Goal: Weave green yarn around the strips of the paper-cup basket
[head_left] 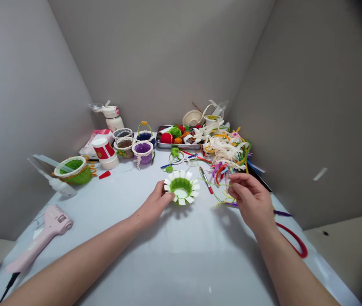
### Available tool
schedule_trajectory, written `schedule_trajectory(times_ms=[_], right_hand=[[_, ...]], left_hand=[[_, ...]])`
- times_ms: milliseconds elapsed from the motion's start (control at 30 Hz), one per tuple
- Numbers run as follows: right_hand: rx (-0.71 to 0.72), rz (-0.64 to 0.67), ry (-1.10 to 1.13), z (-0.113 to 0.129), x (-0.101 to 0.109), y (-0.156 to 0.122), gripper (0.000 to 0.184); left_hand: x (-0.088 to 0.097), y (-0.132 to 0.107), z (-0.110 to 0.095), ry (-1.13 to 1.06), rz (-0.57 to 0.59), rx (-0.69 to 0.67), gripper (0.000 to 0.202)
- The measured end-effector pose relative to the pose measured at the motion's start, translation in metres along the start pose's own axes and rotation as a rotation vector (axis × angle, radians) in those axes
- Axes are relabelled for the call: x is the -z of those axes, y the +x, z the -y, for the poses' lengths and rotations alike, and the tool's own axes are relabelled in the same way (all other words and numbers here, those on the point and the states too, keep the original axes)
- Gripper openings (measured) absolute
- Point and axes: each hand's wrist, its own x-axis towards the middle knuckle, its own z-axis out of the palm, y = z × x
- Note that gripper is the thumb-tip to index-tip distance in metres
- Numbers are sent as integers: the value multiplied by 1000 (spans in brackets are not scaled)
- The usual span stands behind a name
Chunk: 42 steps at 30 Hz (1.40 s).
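Observation:
A white paper cup cut into spread strips, woven with green yarn [181,187], lies on the white table [174,255]. My left hand [155,204] holds its left rim, fingers closed on a strip. My right hand [251,199] is pinched shut to the right of the cup, on a thin green yarn strand [213,187] that runs toward the cup. A small green yarn ball [175,152] lies behind the cup.
A pink glue gun [45,231] lies front left. Several finished yarn baskets [74,169] stand at the back left with a red-labelled cup [104,152]. A metal tray of yarn balls [174,136] and a pile of pipe cleaners and raffia [227,153] fill the back right.

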Motion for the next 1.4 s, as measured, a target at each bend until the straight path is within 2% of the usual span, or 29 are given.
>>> schedule_trajectory(times_ms=[100, 167, 233, 267, 333, 467, 567, 700, 833, 933, 1033, 1167, 1267, 1400], right_hand=[[-19, 23, -12, 0, 1, -1, 10], [-30, 38, -22, -1, 1, -2, 10], [-41, 54, -30, -2, 0, -3, 9], [-46, 62, -32, -2, 0, -3, 10], [-56, 81, -32, -2, 0, -4, 11], [-78, 142, 1, 0, 1, -4, 11], [-100, 201, 51, 1, 3, -4, 10], [-145, 279, -5, 2, 3, -1, 14], [-163, 385, -293, 3, -4, 3, 24], [-126, 433, -412, 2, -12, 2, 28], [-133, 535, -325, -4, -20, -3, 36], [-231, 657, -219, -12, -24, -8, 45], [-331, 604, -279, -14, -23, -7, 37], [-260, 380, -322, -15, -22, 0, 30]], left_hand=[[15, 4, -10, 153, -43, -6, 52], [26, 15, -25, 263, -109, -109, 54], [33, 32, -44, 376, -81, -262, 52], [35, 42, -53, 415, -28, -316, 50], [33, 65, -67, 439, 177, -347, 49], [14, 105, -73, 395, 653, -217, 51], [2, 118, -70, 618, 753, -297, 44], [5, 115, -68, 803, 743, -387, 30], [18, 102, -60, 863, 672, -326, 29], [24, 90, -50, 801, 669, -235, 28], [26, 79, -44, 671, 687, -146, 25], [29, 71, -41, 579, 698, -138, 20], [31, 69, -40, 545, 692, -125, 19], [30, 69, -40, 537, 689, -103, 19]])
